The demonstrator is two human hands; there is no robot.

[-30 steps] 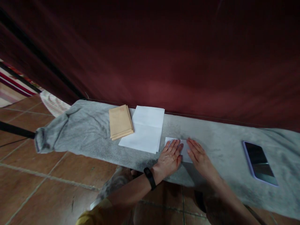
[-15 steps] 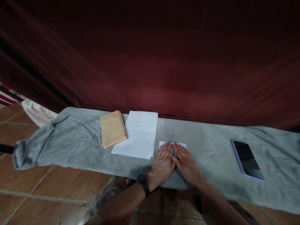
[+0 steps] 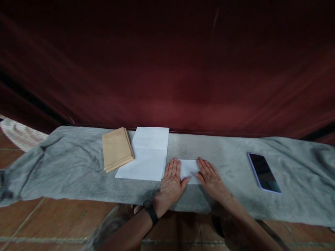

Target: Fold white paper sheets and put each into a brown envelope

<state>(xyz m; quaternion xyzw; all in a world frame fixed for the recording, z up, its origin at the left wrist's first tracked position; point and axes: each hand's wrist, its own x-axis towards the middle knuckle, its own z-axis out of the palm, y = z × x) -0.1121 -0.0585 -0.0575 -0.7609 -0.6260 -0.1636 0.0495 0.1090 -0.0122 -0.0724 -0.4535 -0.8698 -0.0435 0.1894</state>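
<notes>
A small folded white paper [image 3: 188,169] lies on the grey cloth [image 3: 78,167] near its front edge. My left hand [image 3: 171,179] lies flat with fingers stretched out, pressing on the paper's left edge; a black band is on that wrist. My right hand [image 3: 210,177] lies flat on the paper's right edge, fingers together and extended. Neither hand grips anything.
A stack of white sheets [image 3: 146,154] lies left of my hands, and a pile of tan envelopes [image 3: 116,148] beside it. A phone [image 3: 263,172] lies face up at the right. A dark red curtain [image 3: 167,69] hangs behind the bench; tiled floor [image 3: 52,226] lies below.
My hands, side by side on the middle of the paper half a second ago, have slid apart to its left and right edges. The view has shifted right.
</notes>
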